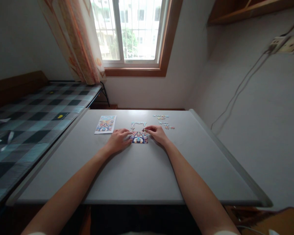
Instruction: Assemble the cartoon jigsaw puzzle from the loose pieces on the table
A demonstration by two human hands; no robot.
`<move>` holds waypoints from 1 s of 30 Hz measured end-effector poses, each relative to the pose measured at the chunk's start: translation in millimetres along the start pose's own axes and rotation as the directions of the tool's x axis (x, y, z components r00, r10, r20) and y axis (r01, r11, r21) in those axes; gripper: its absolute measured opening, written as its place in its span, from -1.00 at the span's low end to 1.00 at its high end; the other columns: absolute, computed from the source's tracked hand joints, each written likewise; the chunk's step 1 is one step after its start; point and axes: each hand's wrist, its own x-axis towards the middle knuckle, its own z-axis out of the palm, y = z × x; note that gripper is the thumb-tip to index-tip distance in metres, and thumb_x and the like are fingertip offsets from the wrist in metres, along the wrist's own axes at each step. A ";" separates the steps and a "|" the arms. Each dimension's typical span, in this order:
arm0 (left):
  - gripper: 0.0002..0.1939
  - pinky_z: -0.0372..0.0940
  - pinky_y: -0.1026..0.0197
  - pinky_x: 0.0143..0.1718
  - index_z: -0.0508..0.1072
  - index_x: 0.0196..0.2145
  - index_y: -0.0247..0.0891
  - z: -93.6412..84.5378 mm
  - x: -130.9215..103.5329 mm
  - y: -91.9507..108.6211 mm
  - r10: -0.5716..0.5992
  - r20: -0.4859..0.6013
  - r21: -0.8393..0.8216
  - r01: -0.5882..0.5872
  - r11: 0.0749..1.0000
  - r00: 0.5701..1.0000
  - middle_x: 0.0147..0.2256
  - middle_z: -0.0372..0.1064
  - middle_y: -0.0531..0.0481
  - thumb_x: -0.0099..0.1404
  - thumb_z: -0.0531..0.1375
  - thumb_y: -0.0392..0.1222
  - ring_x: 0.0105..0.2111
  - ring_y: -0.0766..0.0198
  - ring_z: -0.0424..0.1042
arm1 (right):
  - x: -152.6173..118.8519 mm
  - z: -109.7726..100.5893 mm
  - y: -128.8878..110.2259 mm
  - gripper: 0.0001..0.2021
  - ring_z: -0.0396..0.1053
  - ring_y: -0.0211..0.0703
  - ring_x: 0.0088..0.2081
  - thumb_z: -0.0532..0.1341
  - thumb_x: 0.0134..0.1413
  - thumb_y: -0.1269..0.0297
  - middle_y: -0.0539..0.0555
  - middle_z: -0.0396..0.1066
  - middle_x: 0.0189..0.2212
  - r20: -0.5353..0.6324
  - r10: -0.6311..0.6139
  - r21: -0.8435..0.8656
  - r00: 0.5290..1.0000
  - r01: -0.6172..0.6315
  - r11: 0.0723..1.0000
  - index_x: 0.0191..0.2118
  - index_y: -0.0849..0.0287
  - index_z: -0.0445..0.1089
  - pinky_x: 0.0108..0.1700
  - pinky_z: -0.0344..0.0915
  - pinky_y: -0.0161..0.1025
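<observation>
The puzzle (139, 138) lay flat on the table (137, 173), its lower part filled and its upper part a thin border around a gap. The left hand (118, 141) lay at its left edge, fingers loosely spread. The right hand (156, 133) was at its right edge, fingertips drawn narrow; whether they held a piece could not be told.

Principal risk: the thin border appeared weakly supported, and sideways pressure from either hand could have buckled or parted it. Secondary risk: the loose pieces (163, 124) lay beyond the right hand, where a careless sweep could have scattered them.
</observation>
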 end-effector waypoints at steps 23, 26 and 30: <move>-0.57 -0.06 -0.09 0.19 0.37 0.10 0.03 -0.1 -4.1 3.9 0.052 0.132 -0.037 -0.048 0.998 0.990 0.15 0.25 -0.01 0.28 0.13 0.06 0.15 0.04 0.17 | -2.1 6.4 -4.1 -0.82 0.41 -0.20 -0.41 0.21 -0.03 0.22 0.09 0.53 -0.42 -0.108 -0.113 -0.135 0.988 0.098 0.986 -0.36 0.19 0.51 -0.28 0.32 -0.26; -0.55 -0.04 -0.08 0.19 0.38 0.09 0.02 -0.4 -4.1 5.7 0.080 0.137 -0.054 -0.074 0.996 0.987 0.13 0.26 -0.03 0.25 0.16 0.04 0.14 0.04 0.18 | -4.9 10.1 -10.1 -0.83 0.38 -0.21 -0.41 0.20 0.03 0.25 0.07 0.52 -0.42 -0.106 -0.165 -0.293 0.981 0.127 0.948 -0.35 0.16 0.53 -0.26 0.29 -0.26; -0.54 -0.03 -0.07 0.18 0.37 0.10 0.03 -0.9 -4.1 7.1 0.089 0.149 -0.069 -0.079 0.994 0.985 0.14 0.24 -0.03 0.24 0.18 0.03 0.13 0.03 0.19 | -6.6 15.5 -15.0 -0.85 0.38 -0.19 -0.40 0.20 0.05 0.31 0.07 0.53 -0.40 -0.069 -0.188 -0.418 0.980 0.143 0.897 -0.35 0.13 0.55 -0.24 0.28 -0.26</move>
